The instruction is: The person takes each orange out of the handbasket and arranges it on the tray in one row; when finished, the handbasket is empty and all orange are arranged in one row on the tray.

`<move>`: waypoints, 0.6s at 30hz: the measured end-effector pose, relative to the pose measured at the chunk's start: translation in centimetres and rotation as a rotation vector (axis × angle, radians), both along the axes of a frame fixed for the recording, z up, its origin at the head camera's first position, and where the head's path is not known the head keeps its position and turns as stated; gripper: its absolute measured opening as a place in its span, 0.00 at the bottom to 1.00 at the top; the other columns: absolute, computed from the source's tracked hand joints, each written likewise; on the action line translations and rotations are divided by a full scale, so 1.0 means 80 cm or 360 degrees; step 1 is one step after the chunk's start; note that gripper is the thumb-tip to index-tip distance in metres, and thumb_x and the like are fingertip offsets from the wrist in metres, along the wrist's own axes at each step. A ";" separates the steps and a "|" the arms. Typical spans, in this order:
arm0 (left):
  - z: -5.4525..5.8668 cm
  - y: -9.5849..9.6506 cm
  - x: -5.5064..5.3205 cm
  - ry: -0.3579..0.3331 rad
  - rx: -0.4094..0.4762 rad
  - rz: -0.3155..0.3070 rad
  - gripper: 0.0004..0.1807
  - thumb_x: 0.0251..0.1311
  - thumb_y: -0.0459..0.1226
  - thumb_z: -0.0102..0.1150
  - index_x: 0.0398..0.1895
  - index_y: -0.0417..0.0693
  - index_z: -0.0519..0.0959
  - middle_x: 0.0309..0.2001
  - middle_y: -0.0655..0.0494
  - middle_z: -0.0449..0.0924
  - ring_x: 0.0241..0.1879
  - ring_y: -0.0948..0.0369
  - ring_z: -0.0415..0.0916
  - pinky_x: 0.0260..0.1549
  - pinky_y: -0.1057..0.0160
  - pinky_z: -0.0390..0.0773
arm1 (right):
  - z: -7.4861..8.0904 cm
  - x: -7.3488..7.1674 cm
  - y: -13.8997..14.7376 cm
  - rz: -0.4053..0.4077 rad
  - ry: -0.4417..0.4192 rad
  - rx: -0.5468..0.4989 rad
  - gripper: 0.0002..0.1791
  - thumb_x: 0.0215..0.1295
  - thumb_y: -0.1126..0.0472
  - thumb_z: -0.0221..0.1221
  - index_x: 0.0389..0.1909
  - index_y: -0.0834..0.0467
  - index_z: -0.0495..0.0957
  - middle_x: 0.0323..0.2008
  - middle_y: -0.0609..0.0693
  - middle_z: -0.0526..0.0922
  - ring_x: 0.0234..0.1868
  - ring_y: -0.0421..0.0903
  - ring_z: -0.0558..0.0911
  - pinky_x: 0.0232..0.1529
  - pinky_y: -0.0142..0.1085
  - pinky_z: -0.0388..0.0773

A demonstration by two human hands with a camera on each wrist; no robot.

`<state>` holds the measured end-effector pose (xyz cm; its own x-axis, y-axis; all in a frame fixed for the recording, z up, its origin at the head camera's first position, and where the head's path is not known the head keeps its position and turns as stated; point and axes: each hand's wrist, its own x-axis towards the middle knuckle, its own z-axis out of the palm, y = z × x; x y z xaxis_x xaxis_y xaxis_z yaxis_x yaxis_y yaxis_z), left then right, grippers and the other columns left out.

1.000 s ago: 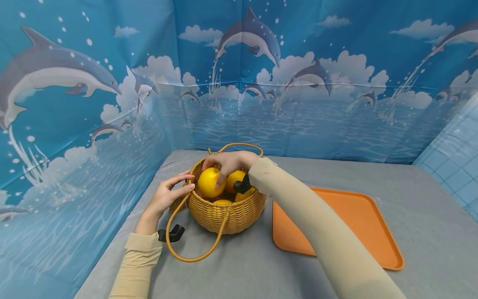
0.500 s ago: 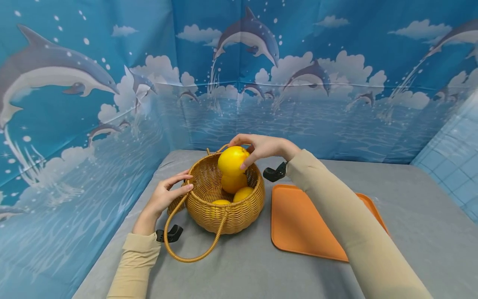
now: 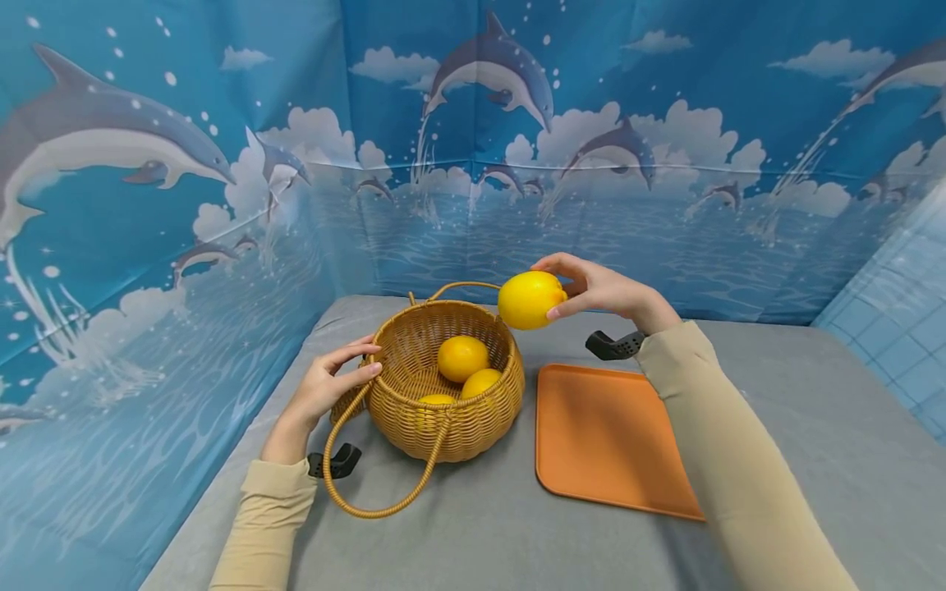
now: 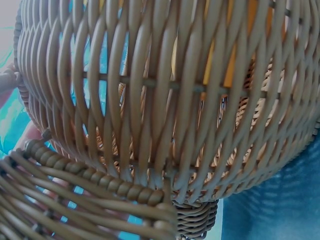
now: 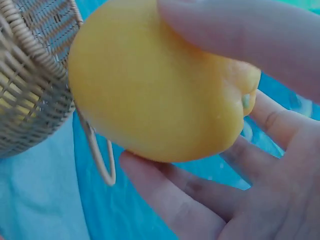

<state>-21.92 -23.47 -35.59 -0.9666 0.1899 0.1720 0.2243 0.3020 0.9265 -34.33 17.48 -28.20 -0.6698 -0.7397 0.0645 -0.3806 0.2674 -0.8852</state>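
Note:
In the head view my right hand point(image 3: 609, 291) holds a yellow lemon point(image 3: 529, 300) between thumb and fingertips, in the air beyond the right rim of the wicker basket point(image 3: 443, 431). The right wrist view shows this lemon point(image 5: 155, 90) up close, its knobbed end towards the palm. My left hand point(image 3: 325, 390) touches the basket's left rim with fairly straight fingers and thumb. Inside the basket lie more lemons point(image 3: 463, 359), one of them mostly hidden behind the front wall. Basket weave point(image 4: 175, 100) fills most of the left wrist view.
An orange tray point(image 3: 606, 443) lies right of the basket on the grey tabletop point(image 3: 488, 533), partly under the right forearm. One basket handle point(image 3: 377, 513) droops towards the front; the other stands at the back. A dolphin-print curtain point(image 3: 473, 205) hangs behind and at the left.
My right hand has lifted the lemon out of the basket and carried it right, past the rim. My left hand has stayed at the left rim; the basket and tray have not moved.

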 end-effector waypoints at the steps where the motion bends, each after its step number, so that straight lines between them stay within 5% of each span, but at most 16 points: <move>1: 0.000 0.000 0.000 0.0001 0.0000 -0.0001 0.24 0.62 0.38 0.60 0.58 0.34 0.73 0.68 0.47 0.60 0.70 0.47 0.46 0.64 0.40 0.48 | -0.005 0.001 0.006 -0.0019 -0.0010 -0.0016 0.37 0.57 0.66 0.65 0.65 0.57 0.58 0.66 0.56 0.59 0.51 0.58 0.76 0.51 0.49 0.73; 18: -0.001 0.000 0.000 0.0039 0.0001 0.0000 0.24 0.61 0.38 0.60 0.58 0.34 0.73 0.68 0.47 0.62 0.70 0.47 0.47 0.64 0.40 0.47 | -0.137 0.034 0.074 -0.0289 -0.0231 -0.0331 0.37 0.59 0.68 0.62 0.68 0.57 0.57 0.65 0.54 0.59 0.54 0.51 0.73 0.49 0.40 0.76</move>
<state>-21.91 -23.45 -35.69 -0.9622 0.1896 0.1956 0.2467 0.3015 0.9210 -31.62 23.38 -39.18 -0.8032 -0.5879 0.0959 -0.2085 0.1268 -0.9698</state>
